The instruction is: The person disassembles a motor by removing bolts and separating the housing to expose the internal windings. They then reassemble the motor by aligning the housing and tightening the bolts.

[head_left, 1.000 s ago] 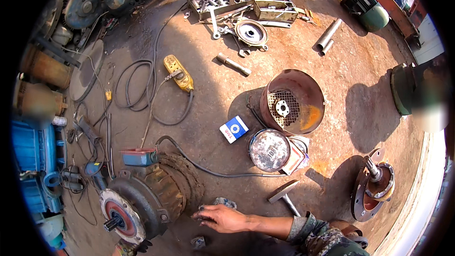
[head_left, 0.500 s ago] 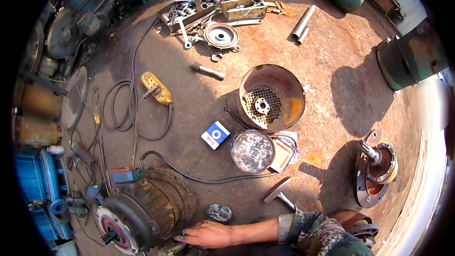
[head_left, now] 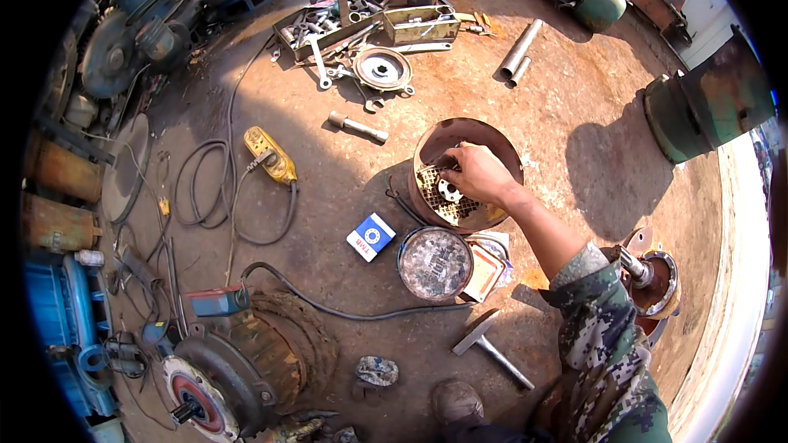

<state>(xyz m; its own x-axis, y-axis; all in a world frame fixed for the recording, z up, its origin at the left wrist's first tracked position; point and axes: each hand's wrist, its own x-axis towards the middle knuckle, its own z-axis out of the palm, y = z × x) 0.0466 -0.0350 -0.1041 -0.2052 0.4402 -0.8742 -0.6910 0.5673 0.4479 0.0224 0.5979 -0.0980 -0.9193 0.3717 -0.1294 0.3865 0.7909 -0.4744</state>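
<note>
Motor [head_left: 246, 361] far left; left hand not visible to me, finger state can't tell. Pale holed ring [head_left: 450, 191] lies on grid [head_left: 445, 210] inside rusty drum [head_left: 510, 152]. Right hand [head_left: 479, 172] reaches in, fingers narrow beside ring; can't confirm grip. My worry: skewed pinch could drop ring.

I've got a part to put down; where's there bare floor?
Bare floor lies between the rusty drum and dark green barrel, partly shaded, and between the yellow power strip and blue-and-white box. It's crowded around the tool tray and along the left edge by the blue machinery.
</note>
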